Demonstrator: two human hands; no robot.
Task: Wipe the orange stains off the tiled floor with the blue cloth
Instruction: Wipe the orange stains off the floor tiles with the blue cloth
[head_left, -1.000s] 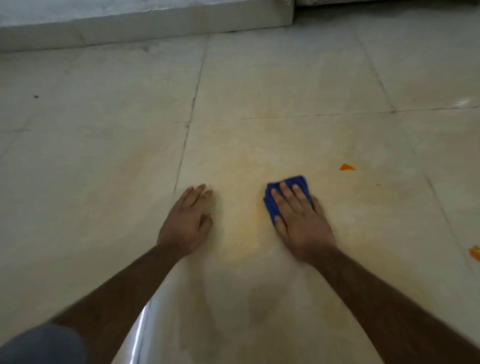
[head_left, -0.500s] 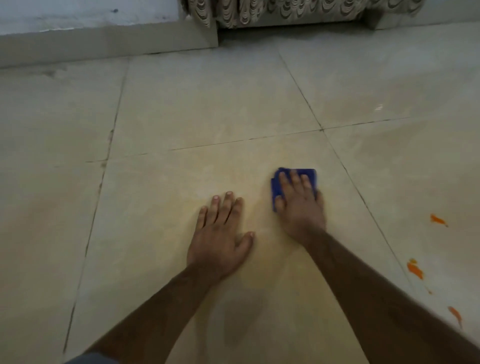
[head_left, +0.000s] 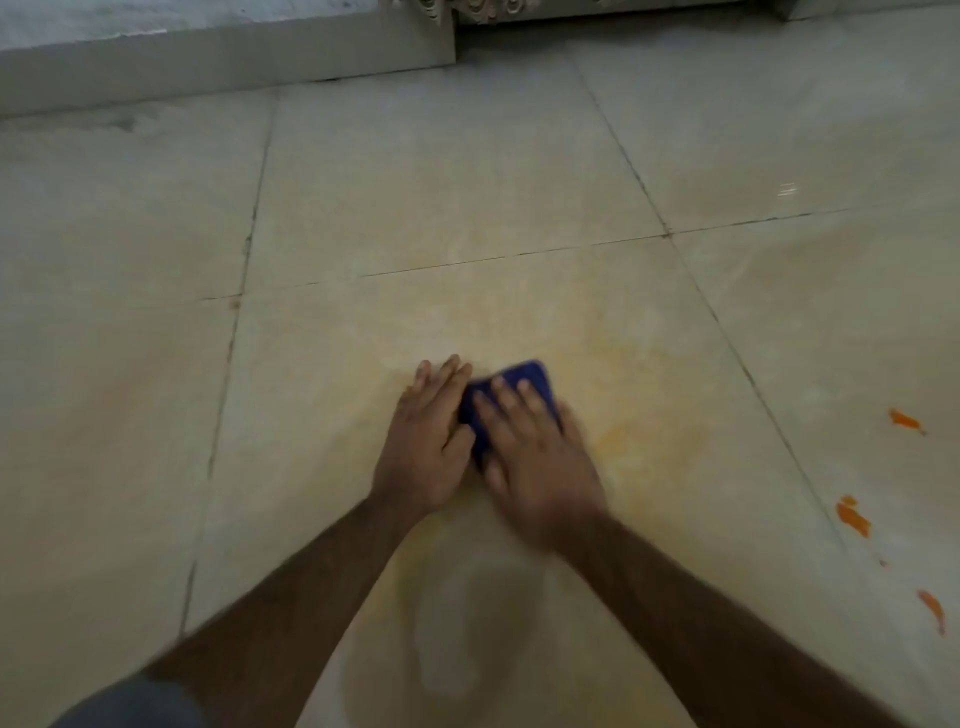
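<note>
The blue cloth (head_left: 511, 395) lies flat on the tiled floor (head_left: 415, 208) under the right hand (head_left: 535, 457), fingers straight and pressing. The left hand (head_left: 428, 441) rests flat just beside it. Wiping is midway: a pale smear (head_left: 618, 436) surrounds it, and the next strokes should reach the orange stains (head_left: 852, 517) to the right.

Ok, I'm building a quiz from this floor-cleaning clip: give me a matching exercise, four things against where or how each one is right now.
Things:
1. blue cloth
2. left hand
3. orange stains
4. right hand

Places or states:
A. flat on the bare tile beside the cloth
B. on the floor far right, not wiped yet
C. fingers spread, pressing on the cloth
D. pinned under a palm

Pairs: 1-D, 2-A, 3-B, 4-C
</note>
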